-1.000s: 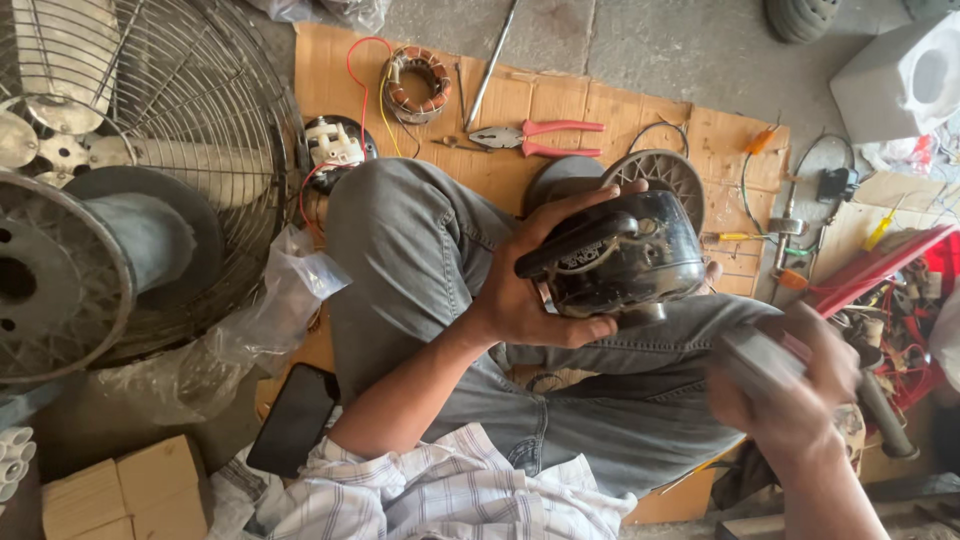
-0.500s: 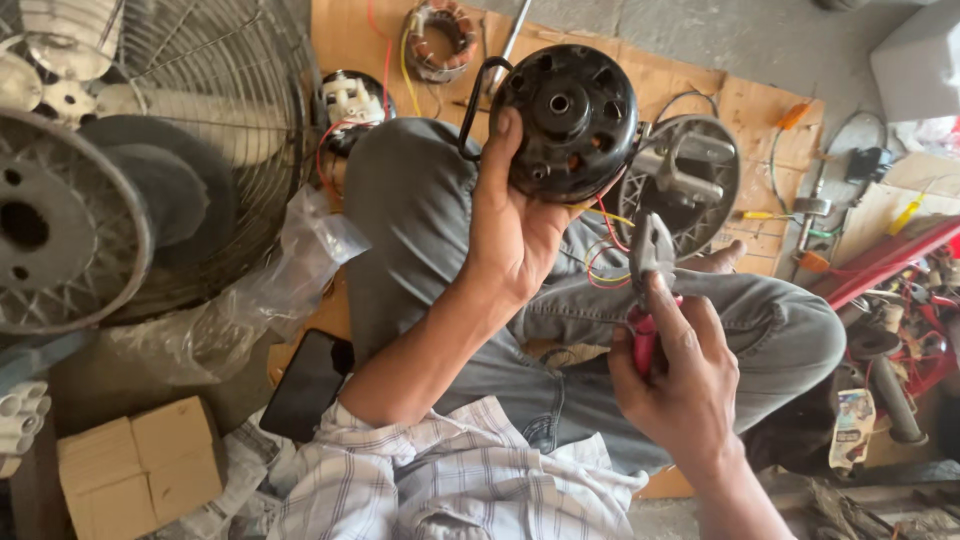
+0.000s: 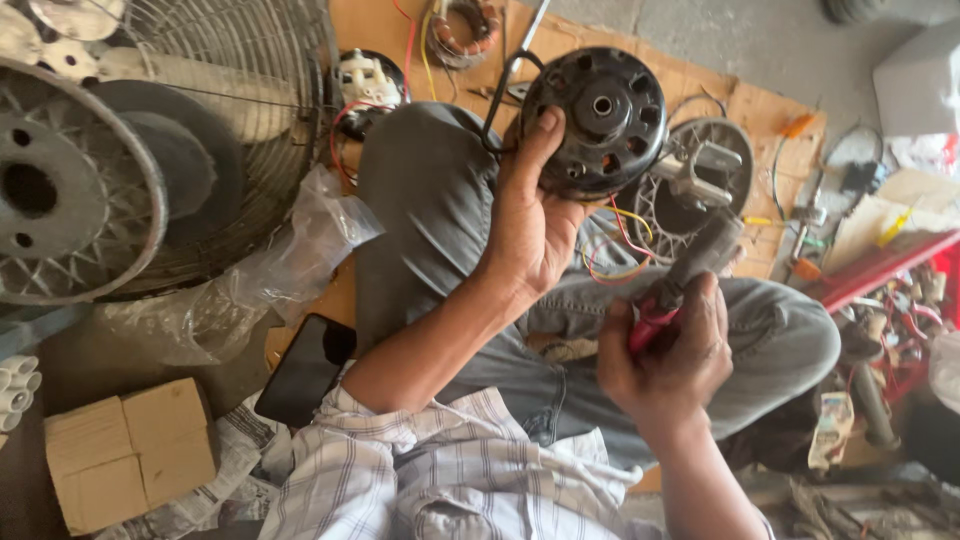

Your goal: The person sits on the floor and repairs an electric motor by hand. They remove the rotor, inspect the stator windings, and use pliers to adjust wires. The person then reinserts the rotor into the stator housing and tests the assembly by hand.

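Grey concrete floor (image 3: 760,40), cardboard sheet (image 3: 370,25), daylight.

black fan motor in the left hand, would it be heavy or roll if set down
The black fan motor looks like solid metal, so probably heavy for its size; the left hand grips it from below. Its round casing may roll on edge. The loose coloured wires seem floppy.

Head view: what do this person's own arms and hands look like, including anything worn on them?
Both hands are bare: no gloves, rings or watch show on the left hand or the right hand. The left forearm is uncovered up to a rolled sleeve of a pale shirt checked with thin dark lines. The right forearm is bare as far as the frame shows; its sleeve is barely in view.
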